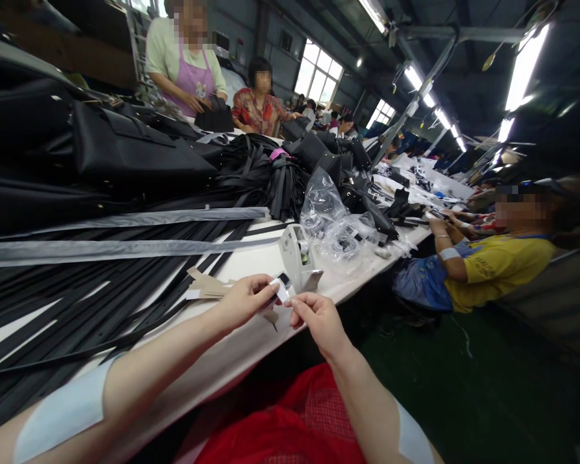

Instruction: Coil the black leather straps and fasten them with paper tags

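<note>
My left hand (246, 299) is closed, thumb against fingers, on a small black strip end (283, 278) with a white piece (283, 292) at it. Opposite it, my right hand (319, 319) pinches near the edge of that white piece; whether it is tape or paper I cannot tell. Just beyond both hands stands a pale tape dispenser (290, 251). Tan paper strips (205, 285) lie on the table beside my left hand. Long black straps (77, 309) spread across the table to the left, partly behind my left forearm.
Black bags (135, 145) are piled at the back left, near a bundle of black straps (287, 183). Clear plastic bags (326, 212) lie past the dispenser. Grey strips (125, 251) cross the straps. Co-workers sit or stand around the table; one in a yellow shirt (502, 267) is at right.
</note>
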Tool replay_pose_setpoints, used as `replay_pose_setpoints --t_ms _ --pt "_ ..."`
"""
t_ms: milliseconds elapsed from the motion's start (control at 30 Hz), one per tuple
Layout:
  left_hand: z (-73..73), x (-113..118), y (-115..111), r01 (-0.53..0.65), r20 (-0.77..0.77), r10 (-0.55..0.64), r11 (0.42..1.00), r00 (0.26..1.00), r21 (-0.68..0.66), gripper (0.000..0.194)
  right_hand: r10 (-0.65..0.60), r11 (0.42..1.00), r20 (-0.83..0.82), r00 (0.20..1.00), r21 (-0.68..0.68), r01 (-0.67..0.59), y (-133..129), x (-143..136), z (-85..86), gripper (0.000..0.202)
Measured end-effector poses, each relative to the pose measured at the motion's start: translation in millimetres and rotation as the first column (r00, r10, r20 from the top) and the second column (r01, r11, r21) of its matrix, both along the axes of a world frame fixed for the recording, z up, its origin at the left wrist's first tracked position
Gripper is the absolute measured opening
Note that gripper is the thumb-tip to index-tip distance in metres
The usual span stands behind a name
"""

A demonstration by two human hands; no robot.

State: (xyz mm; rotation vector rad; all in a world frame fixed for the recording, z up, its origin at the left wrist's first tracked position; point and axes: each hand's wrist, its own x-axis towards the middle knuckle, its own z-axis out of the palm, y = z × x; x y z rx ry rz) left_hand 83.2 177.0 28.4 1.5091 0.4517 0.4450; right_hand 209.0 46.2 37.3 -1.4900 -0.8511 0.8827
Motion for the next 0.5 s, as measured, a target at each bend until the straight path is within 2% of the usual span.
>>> replay_pose_setpoints --t_ms 300,400,500 --pt "9.2 -3 -4 -0.022 -0.03 0.024 0.997 0.999 0.08 0.042 0.004 0.992 -0.015 1.0 -0.127 -0.006 15 2 -7.9 0.033" --pt "6.2 -3 -3 -0.073 -0.04 0.077 0.992 0.996 0.104 0.04 0.048 0.994 -0.042 0.998 -0.101 -0.052 17 2 -6.9 0.034" --pt "2.7 -2 -4 -0.102 0.0 0.102 0.994 0.995 0.036 0.043 0.092 0.993 -0.071 0.993 -0.074 -0.097 19 -1 -7.5 0.036"
